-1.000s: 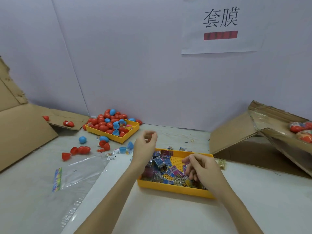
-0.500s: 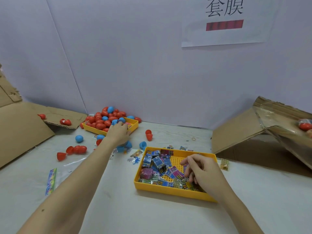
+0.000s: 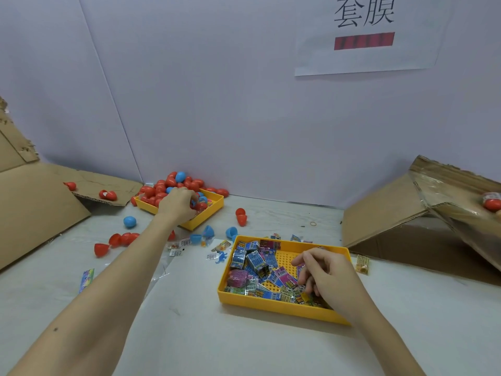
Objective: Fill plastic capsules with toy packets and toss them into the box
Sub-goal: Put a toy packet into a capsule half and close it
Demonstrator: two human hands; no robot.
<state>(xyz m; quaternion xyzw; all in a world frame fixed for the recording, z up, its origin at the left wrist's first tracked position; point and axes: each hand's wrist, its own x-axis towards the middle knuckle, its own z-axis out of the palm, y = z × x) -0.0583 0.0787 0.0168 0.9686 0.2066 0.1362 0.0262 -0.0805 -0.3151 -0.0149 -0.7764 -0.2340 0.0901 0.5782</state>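
While the left hand curls its fingers into heaped capsules in the tray at ten o'clock, grip hidden, the right hand probes packets in the near tray, fingers bent, pinch unclear. Risks: crowded capsules spilling onto the surface; two slippery packets lifting together.

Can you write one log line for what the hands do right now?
left hand: reaching among capsules in far yellow tray | right hand: picking through toy packets in near yellow tray
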